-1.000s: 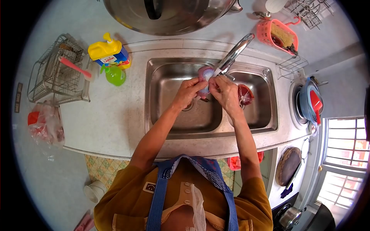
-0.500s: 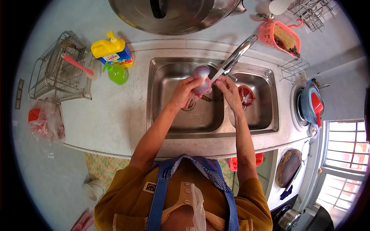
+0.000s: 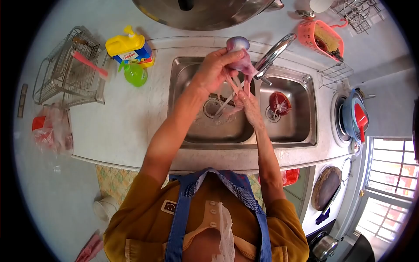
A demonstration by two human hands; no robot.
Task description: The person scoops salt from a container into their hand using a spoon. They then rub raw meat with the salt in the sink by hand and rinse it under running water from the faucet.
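Note:
In the head view, a soft, raw, pink-purple piece that looks like an octopus (image 3: pixel 239 59) is held up over the left basin, close to the tap. Its rounded purple-grey end points away from me, and pale pink strands hang towards me. My left hand (image 3: pixel 217 67) is closed round its upper body. Lower down, my right hand (image 3: pixel 248 105) pinches the hanging strands. Running water from the chrome tap (image 3: pixel 275 51) splashes in the left basin (image 3: pixel 196 133). A dark red, shiny bundle with white streaks (image 3: pixel 279 104) lies in the right basin (image 3: pixel 301 126).
On the left of the counter stand a yellow-and-blue detergent jug (image 3: pixel 131 50), a green pump bottle (image 3: pixel 135 75) and a wire rack (image 3: pixel 70 65). A large metal lid (image 3: pixel 205 15) is behind the sink. A pink basket (image 3: pixel 321 39) hangs back right, and a blue basin (image 3: pixel 351 115) sits far right.
My left hand has lifted the octopus-like piece away from me. My right hand has moved down and left onto its strands, which now hang stretched out. The red bundle shows more fully.

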